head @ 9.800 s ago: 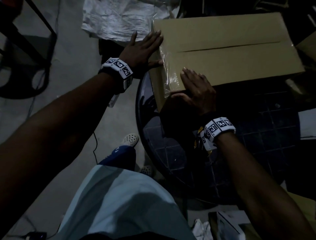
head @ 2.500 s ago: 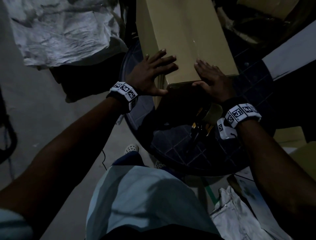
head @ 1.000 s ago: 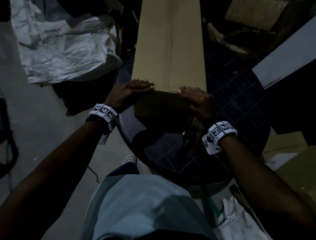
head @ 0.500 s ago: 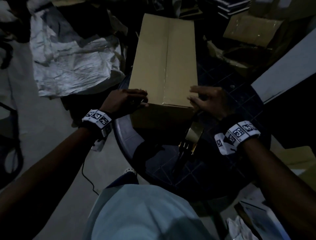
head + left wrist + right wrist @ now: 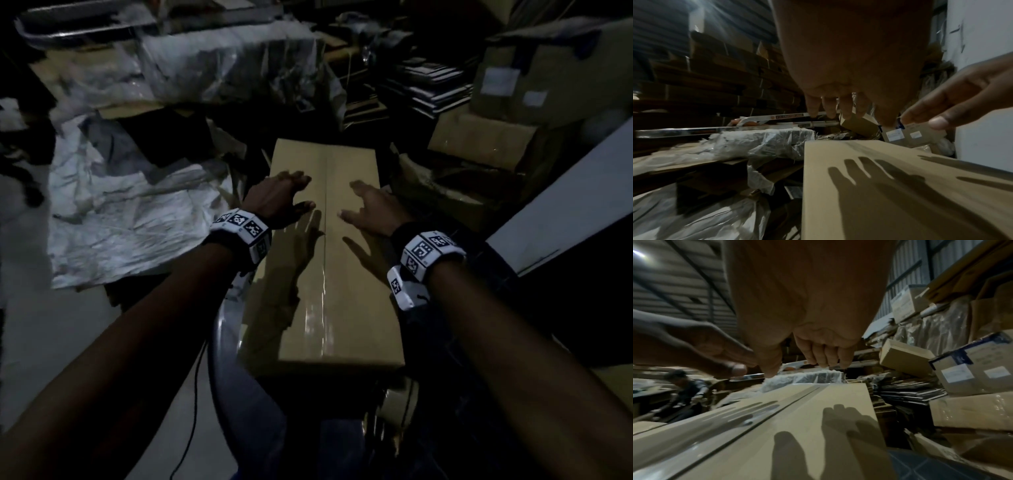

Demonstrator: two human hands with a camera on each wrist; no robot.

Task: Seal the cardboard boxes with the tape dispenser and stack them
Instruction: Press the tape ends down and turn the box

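The cardboard box [image 5: 325, 253] lies on the dark counter [image 5: 246, 404] with its long axis running straight away from the person, its taped centre seam [image 5: 323, 274] down the middle of the top face. Both hands hover above that face, one on either side of the seam. The left hand [image 5: 279, 198] is over the box's left half, near its left edge. The right hand [image 5: 375, 209] is over the right half, about level with the left and near the right edge. Both are empty, fingers spread and relaxed, and the wrist views show clear air and cast shadows beneath them, so neither touches the cardboard.

Neither hand is nearer; they mirror each other across the seam, past the box's middle toward its far end. A lift for stacking would likely mean each hand dropping outward over its own long edge. Just beyond the box's near end, a pale rounded shape [image 5: 402, 401] may be the tape dispenser, though the light is too dim to be sure.
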